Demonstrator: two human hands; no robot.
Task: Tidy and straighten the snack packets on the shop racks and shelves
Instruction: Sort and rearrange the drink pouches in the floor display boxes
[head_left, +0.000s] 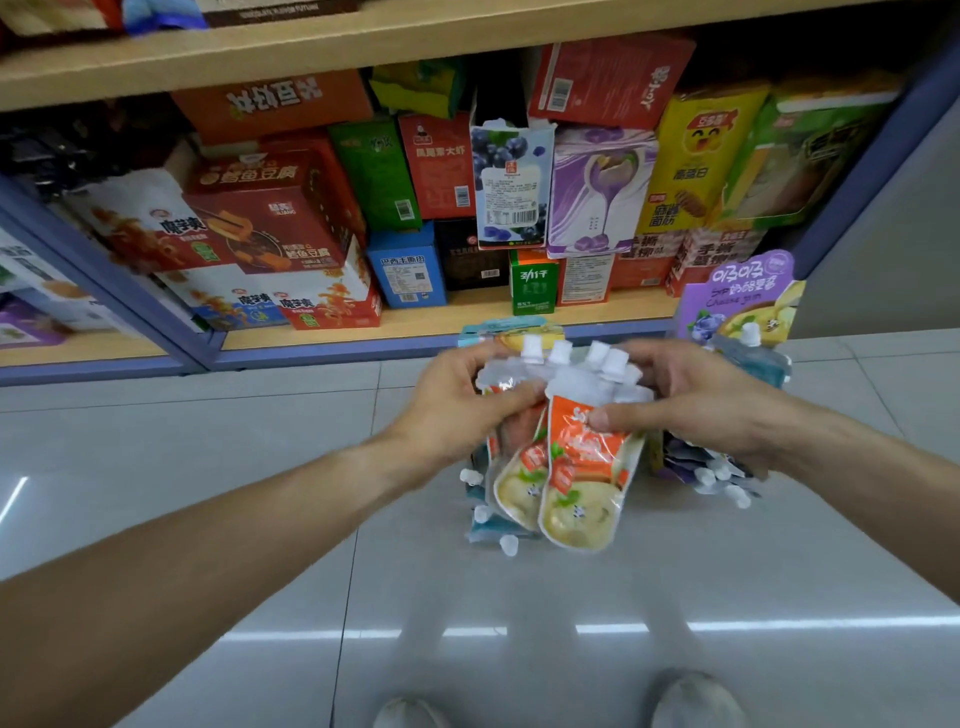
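Note:
I hold a bunch of orange spout pouches (569, 467) with white caps above the floor, in front of the bottom shelf. My left hand (457, 405) grips the pouches from the left near their tops. My right hand (696, 400) pinches the front pouch from the right. Under my hands, more pouches lie in a low display box (485, 525) on the floor, blue ones with white caps showing. To the right stands a purple display box (743, 306) with a tall header card and several blue and purple pouches.
The bottom wooden shelf (426, 317) with a blue frame holds many stacked snack boxes in red, blue, green, purple and yellow. A grey wall panel (883, 249) rises on the right. Shiny grey floor tiles (208, 457) spread below, and my two shoes (696, 701) show at the bottom.

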